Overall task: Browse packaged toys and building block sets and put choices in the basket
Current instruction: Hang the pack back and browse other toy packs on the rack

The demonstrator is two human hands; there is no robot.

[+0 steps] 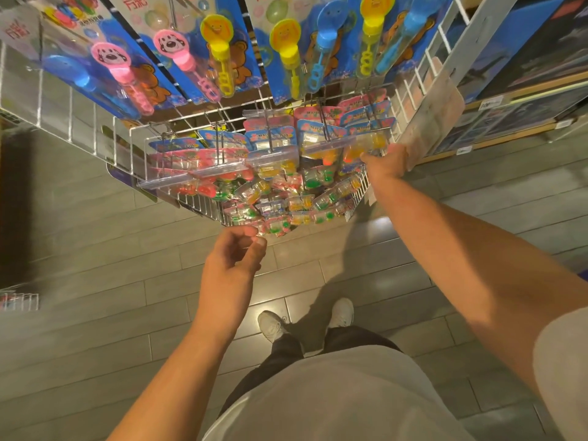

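**Desk:** What hangs on the rack?

**Photographer:** A white wire rack (445,58) of thin rods fills the top of the head view. On its upper pegs hang bubble wands (219,55) in glossy blue card-and-blister packs: slim clear tubes with round flat caps in pink, yellow and blue, cartoon faces moulded on them. Below, on metal hooks with clear plastic label strips, hang small toy packs (286,192), each a pink or blue card with a crinkly transparent bubble over red, green, yellow and orange pieces. The lowest packs fan out towards the camera.

**Desk:** And the hands?

**Photographer:** The left hand (234,259) is raised under the lowest packs, palm turned in, fingers curled, thumb and forefinger tip close together at the edge of the bottom pack. Whether they pinch it or only touch it, I cannot tell. The right hand (386,162) reaches farther, arm nearly straight, to the rack's right edge. Its fingers are hidden behind the packs and a frosted, translucent panel (436,122), so I cannot tell its grip.

**Desk:** The floor, the surroundings?

**Photographer:** Grey rectangular floor tiles (95,307), faintly glossy, catch a light spot near the white shoes (342,313). The person wears dark trousers and a pale shirt with short sleeves. To the right, a wood-edged shelf (509,100) holds large dark boxes, blurred.
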